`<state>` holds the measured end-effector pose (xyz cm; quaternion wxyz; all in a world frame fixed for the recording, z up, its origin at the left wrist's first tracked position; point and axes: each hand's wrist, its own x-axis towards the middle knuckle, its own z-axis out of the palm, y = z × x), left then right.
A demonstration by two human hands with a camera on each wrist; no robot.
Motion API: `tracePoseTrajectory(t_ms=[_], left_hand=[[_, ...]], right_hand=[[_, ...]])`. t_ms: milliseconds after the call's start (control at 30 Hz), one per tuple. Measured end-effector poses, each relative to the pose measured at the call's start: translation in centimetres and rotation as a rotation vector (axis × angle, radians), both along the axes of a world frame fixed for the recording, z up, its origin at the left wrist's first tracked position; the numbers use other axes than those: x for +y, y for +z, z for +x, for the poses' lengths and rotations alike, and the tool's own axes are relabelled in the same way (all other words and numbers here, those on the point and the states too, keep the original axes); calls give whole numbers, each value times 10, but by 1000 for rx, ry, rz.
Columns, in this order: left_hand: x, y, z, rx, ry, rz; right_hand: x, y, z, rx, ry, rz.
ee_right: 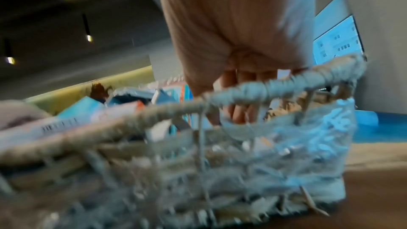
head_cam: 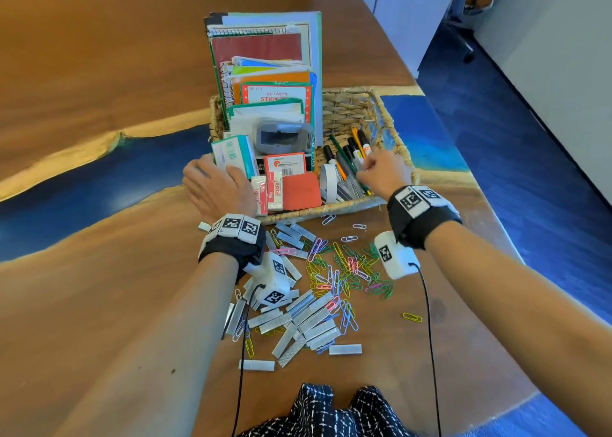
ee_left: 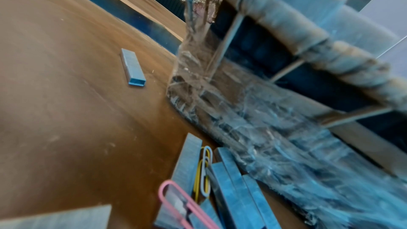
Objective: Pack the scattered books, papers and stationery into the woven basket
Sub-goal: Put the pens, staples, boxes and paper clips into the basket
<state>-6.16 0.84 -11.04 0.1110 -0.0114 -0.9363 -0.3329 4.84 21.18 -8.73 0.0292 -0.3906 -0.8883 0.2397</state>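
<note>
Wood table [head_cam: 99, 72] fills the head view: your left hand [head_cam: 212, 190] lies flat on a box at the basket [head_cam: 347, 105] mid-frame, your right hand [head_cam: 381, 168] pinches among pens [head_cam: 351, 152], while clips [head_cam: 347, 268] and staple strips [head_cam: 311, 317] lie nearer, below both wrists. Left wrist view shows metal strips [ee_left: 231, 177] beside the woven wall [ee_left: 253, 137]. Right wrist view blurs; fingers [ee_right: 237, 111] curl behind the rim [ee_right: 242, 91].

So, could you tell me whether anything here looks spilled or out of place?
Yes: coloured paper clips and staple strips lie scattered on the table in front of the woven basket, not packed inside.
</note>
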Motion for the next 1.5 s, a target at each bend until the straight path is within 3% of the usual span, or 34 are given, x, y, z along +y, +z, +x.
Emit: tracePoseTrajectory(t_ms=[100, 333, 433, 567, 633, 767, 900, 1067, 1200, 1300, 1500], left_hand=[[0, 1, 1, 11, 0, -4], [0, 4, 5, 61, 4, 89], [-1, 4, 11, 59, 141, 238], [-2, -1, 26, -92, 401, 449], [-2, -10, 37, -174, 446, 499], [3, -24, 56, -200, 401, 648], [10, -24, 70, -251, 332, 723], [16, -31, 81, -422, 172, 538], [15, -46, 85, -532, -118, 153], [18, -46, 91, -495, -290, -110], [35, -47, 105, -540, -534, -160]], right_hand=[[3, -13, -7, -251, 46, 42], [7, -20, -11, -304, 58, 31], [6, -18, -5, -185, 87, -1], [-7, -12, 16, 272, 74, -42], [-29, -10, 30, 394, 145, -47], [-69, -29, 50, 329, 426, 29], [-85, -41, 45, 258, 418, 286], [-92, -47, 32, -154, 642, 50], [-93, -59, 27, -280, 780, 59], [-89, -62, 32, -297, 813, 113], [-68, -66, 66, -226, 695, 81]])
